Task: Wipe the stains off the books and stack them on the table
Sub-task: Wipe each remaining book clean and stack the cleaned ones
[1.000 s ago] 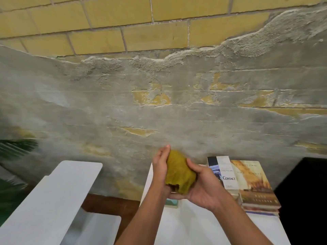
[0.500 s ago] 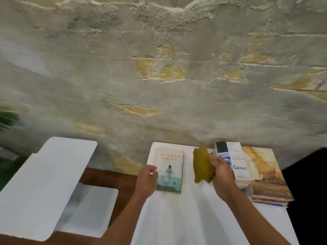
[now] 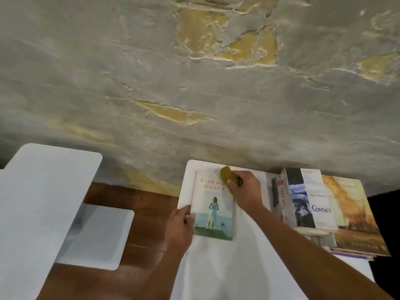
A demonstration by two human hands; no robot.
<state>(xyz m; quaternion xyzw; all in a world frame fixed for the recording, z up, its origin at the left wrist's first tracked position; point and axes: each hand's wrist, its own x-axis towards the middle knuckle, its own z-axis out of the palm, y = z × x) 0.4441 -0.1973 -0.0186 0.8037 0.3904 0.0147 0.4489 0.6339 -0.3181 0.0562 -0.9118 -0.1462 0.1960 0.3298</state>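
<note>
A pale paperback titled "Summer Shift" [image 3: 213,210] lies flat on the white table [image 3: 249,256]. My left hand [image 3: 180,225] holds the book's left edge near its lower corner, thumb on the cover. My right hand [image 3: 243,191] grips a mustard-yellow cloth [image 3: 227,175] and presses it on the book's upper right corner. To the right is a pile of books [image 3: 324,213]; a white and black one reading "Contact" [image 3: 311,199] lies on top, beside a yellowish cover [image 3: 355,211].
A rough grey plastered wall [image 3: 194,94] rises right behind the table. A white chair [image 3: 43,202] stands at the left over a brown wooden floor [image 3: 134,202]. A dark area [image 3: 387,224] borders the table at far right.
My right hand has carried the cloth left from beside the pile onto the paperback's upper right corner. My left hand stays at the book's left edge. The view has tilted further down.
</note>
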